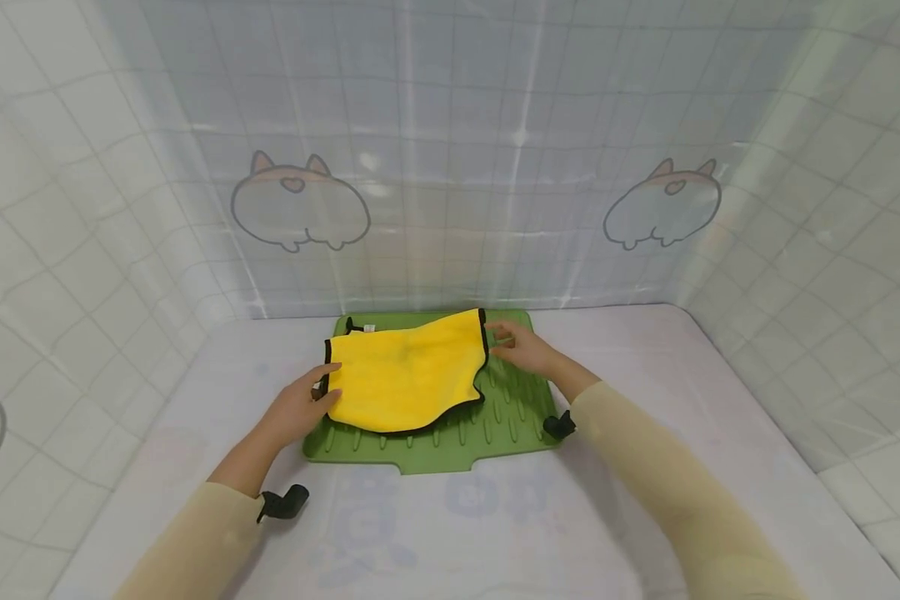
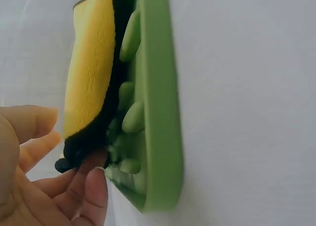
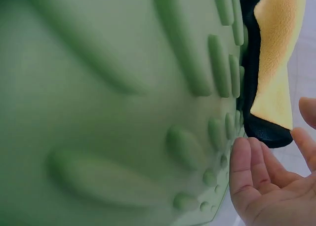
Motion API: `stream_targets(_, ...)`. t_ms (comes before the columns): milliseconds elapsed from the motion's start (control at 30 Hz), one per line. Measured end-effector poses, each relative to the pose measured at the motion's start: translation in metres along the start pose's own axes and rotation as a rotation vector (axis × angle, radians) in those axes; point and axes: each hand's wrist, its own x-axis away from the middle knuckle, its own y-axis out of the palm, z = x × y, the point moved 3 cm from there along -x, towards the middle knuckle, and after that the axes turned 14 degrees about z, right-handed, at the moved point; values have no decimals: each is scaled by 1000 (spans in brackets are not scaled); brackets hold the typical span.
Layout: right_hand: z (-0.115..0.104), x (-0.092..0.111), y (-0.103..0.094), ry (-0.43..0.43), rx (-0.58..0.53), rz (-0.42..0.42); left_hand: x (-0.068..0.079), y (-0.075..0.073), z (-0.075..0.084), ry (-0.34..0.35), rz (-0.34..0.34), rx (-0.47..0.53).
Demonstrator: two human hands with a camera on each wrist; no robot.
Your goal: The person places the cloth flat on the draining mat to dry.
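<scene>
A yellow towel (image 1: 405, 379) with black edging lies spread over a green ribbed tray (image 1: 427, 450). At the towel's left edge, my left hand (image 1: 300, 408) holds the border, with some fingers over the yellow face and others underneath. The left wrist view shows those lower fingers (image 2: 94, 191) tucked below the black edging. My right hand (image 1: 525, 346) is at the towel's right edge, fingers loosely extended. In the right wrist view, its fingertips (image 3: 242, 149) are right at the towel's black corner, without curling round it.
A thin black cord (image 1: 351, 325) and a small white tag (image 1: 370, 328) show above the towel's upper left. Around the tray spreads a white printed cloth surface (image 1: 435, 533). Translucent gridded curtains with cartoon drawings stand behind (image 1: 450, 167) and on both sides.
</scene>
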Motion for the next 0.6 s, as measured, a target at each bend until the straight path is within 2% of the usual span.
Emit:
stream_targets(300,0,0,5,-15,37,-65,21,-1,2,-21,-8,-25)
stream_targets(433,-3,-3,9,-16,72,-98,24,0,2,-42,5,5)
stream_targets(600,-3,-5,12,-13,79,-106,25,2,-1,-10,43,26)
